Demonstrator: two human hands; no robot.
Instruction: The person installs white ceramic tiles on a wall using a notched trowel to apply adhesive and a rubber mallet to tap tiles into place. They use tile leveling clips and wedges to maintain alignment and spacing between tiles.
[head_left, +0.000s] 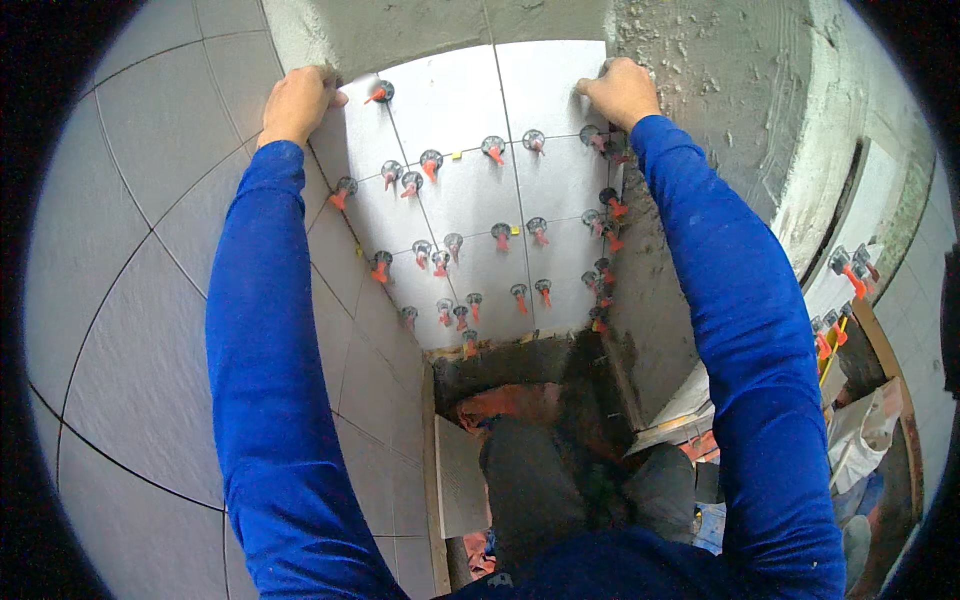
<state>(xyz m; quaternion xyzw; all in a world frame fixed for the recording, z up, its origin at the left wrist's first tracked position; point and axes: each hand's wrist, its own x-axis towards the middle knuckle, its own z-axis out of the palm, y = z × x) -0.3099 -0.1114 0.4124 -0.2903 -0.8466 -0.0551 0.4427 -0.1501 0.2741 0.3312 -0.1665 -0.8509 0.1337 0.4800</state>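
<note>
White wall tiles [450, 105] stand in rows in front of me, with dark joints between them. Several tile-levelling clips with orange-red wing caps [493, 150] sit along the joints. At the upper left corner of the top row, my left hand [298, 105] is closed with its fingers curled at the edge of a white tile [362, 130]. Level with it, my right hand [622, 92] pinches the upper right edge of another white tile [560, 85], thumb toward its face. One levelling cap [380, 92] sits right beside the left fingers.
Large grey tiles [150, 150] cover the left wall. Bare grey mortar [715, 60] lies above and right of the white tiles. A ledge at the right holds spare levelling caps [850, 270]; a whitish bag [865, 425] lies below it. My knees [540, 475] are beneath.
</note>
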